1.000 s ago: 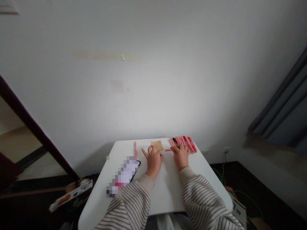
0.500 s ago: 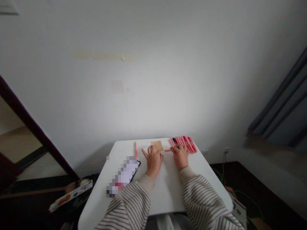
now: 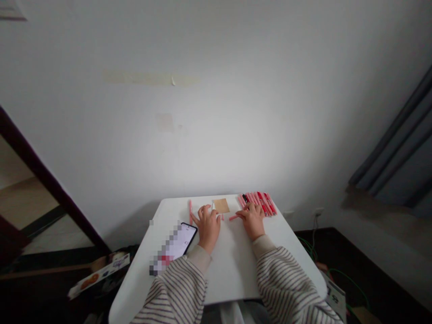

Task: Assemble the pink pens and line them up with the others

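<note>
My right hand is closed on a short pink pen, whose end points left over the white table. Just behind that hand lies a row of several pink and red pens, side by side. My left hand is palm down with its fingers spread, the outermost finger close to a single pink pen that lies lengthwise. Beside its thumb is a small pale pink piece, too small to name. A tan square of paper lies between the hands, at the back.
A phone, partly blurred out, lies on the left of the white table. The wall rises right behind the table. On the right are a grey curtain and green cables on the floor.
My left hand has moved left, away from the tan paper, toward the single pen. The pen in my right hand has tilted, its free end shifting left and nearer to me.
</note>
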`<act>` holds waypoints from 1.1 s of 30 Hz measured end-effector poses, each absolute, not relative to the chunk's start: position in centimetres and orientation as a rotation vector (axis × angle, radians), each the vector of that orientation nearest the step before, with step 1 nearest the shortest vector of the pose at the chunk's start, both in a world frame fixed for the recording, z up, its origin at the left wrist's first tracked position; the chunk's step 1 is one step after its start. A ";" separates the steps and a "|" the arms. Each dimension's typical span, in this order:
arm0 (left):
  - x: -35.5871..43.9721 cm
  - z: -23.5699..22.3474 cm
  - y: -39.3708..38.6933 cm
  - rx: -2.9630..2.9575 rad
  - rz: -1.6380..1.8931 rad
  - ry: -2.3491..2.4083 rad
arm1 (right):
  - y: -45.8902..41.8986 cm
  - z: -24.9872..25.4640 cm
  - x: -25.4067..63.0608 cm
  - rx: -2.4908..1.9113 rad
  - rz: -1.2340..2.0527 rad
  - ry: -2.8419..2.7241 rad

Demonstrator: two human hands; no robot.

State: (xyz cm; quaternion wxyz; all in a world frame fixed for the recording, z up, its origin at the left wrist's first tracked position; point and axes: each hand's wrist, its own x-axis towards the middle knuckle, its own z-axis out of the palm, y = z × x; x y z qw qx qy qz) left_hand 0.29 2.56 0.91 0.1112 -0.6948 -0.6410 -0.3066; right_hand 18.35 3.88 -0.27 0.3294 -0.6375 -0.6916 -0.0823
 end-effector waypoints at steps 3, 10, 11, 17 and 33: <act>-0.5 1.1 2.7 -1.952 -0.853 -1.975 | 3.7 0.0 18.4 -1.668 -0.207 -1.875; -0.8 1.1 2.8 -1.826 -0.778 -2.036 | 3.5 0.1 18.5 -1.608 -0.194 -2.005; -0.8 1.0 2.8 -1.824 -0.773 -2.039 | 3.5 0.1 18.4 -1.607 -0.193 -2.008; -0.8 0.8 2.9 -1.831 -0.765 -2.048 | 3.6 0.1 18.2 -1.582 -0.150 -2.036; -0.6 1.0 2.7 -1.855 -0.750 -2.065 | 3.6 -0.2 17.9 -1.565 -0.133 -2.057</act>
